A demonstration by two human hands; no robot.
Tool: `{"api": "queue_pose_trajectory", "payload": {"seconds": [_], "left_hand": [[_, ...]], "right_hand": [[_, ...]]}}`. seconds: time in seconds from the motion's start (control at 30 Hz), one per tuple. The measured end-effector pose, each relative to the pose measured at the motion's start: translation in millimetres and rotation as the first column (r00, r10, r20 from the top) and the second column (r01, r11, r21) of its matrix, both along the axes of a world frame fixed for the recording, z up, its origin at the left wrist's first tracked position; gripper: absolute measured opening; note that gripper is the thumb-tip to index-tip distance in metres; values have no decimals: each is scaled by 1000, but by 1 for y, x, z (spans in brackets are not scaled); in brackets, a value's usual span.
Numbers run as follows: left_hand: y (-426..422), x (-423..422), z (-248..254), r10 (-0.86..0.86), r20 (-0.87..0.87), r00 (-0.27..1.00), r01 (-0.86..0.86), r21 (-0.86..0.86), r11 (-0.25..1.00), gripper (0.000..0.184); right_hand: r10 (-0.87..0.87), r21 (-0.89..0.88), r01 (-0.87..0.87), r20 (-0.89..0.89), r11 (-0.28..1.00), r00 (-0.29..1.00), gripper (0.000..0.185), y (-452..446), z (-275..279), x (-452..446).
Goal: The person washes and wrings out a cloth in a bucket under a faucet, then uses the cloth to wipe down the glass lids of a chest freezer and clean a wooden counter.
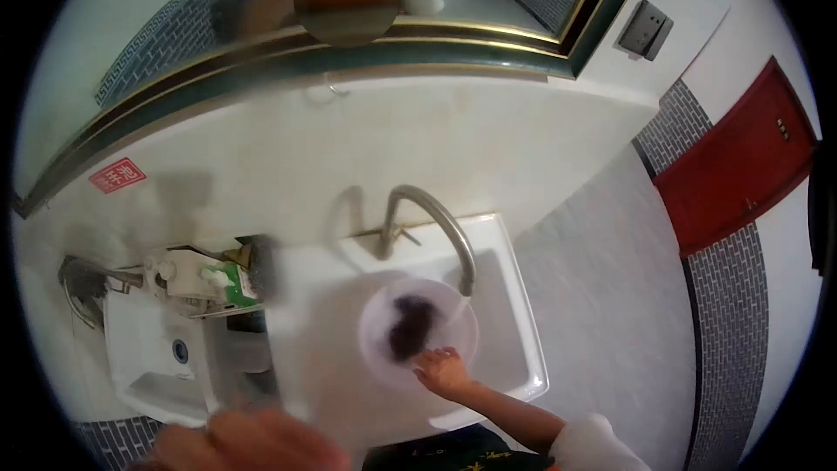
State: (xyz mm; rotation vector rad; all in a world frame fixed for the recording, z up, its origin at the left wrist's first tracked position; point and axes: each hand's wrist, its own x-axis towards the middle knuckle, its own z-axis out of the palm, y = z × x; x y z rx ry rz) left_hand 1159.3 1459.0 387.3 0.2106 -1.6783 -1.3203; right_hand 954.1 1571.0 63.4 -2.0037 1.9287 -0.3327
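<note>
Dark item (410, 329) sits in basin (371, 336), inside sink (520, 331). Right hand (443, 372) beside it, fingers part-open, no visible grip, contact unclear. Left hand (240, 447) blurred, can't tell. Likely rinsing; next move calls for grasping item.

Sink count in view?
2: the right-hand sink, holding the round pale basin under the gooseneck faucet; and the left-hand sink, its drain showing.
</note>
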Motion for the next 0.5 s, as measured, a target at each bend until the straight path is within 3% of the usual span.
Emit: {"api": "queue_pose_trajectory", "payload": {"seconds": [0.27, 0.33, 0.5], "left_hand": [[1, -3, -1, -7, -13, 1000, 6, -120, 993, 27], [-5, -7, 1, -13, -19, 1000, 10, -165, 986, 26], [-20, -17, -2, -40, -8, 999, 37, -274, 961, 23]], "right_hand": [[-64, 106, 55, 84, 993, 994, 23, 14, 5, 3], [-20, 207, 1, 90, 978, 996, 25, 15, 1, 7], [-11, 200, 4, 37, 980, 999, 27, 12, -7, 19]]}}
